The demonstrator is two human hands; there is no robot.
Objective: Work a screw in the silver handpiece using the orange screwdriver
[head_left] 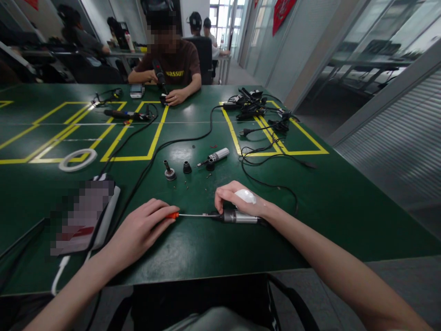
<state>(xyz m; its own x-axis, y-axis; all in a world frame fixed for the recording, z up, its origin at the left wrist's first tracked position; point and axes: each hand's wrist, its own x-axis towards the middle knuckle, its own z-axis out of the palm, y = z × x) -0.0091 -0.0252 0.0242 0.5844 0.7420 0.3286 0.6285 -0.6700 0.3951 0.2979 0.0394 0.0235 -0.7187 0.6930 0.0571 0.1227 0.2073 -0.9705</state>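
Observation:
My left hand (149, 225) is closed round the orange handle of a screwdriver (193, 215), whose long thin shaft points right. The shaft's end meets the dark, narrow end of a silver and black cylindrical tool (241, 217) lying on the green table. Over that tool is my right hand (236, 196), fingers curled down at its dark end, with a white patch on the back. What its fingertips pinch is too small to make out. Beyond the hands lie a second silver cylinder (219, 155), a round metal-based part (169, 172) and a black cap (187, 167).
A phone-like device (84, 216) with a white cable lies at the left, near a white tape ring (78, 160). Black cables (186, 139) cross the table (344, 207) to a cable pile (250, 103) at back right. Opposite, a person (182, 59) holds a dark tool.

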